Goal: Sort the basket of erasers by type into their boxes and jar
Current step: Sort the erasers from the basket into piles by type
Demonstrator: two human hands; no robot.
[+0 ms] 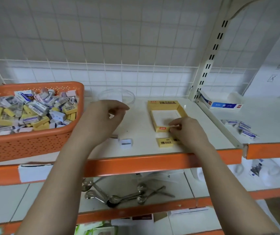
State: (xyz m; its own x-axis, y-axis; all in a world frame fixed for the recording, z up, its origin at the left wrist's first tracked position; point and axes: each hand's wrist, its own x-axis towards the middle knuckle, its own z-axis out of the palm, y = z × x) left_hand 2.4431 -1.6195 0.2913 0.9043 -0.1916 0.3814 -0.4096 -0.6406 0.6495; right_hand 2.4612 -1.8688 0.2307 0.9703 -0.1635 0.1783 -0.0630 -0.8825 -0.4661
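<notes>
An orange basket on the shelf's left holds several yellow and white erasers. A clear jar stands at the back middle. An open yellow box lies right of it. My right hand pinches a small eraser at the box's front wall. A yellow 2B eraser lies in front of the box. A white eraser lies on the shelf below my left hand, which hovers with fingers loosely curled and empty.
The white shelf has an orange front edge. A white and blue box and several loose white erasers sit on the neighbouring shelf to the right. Metal hooks lie on the shelf below.
</notes>
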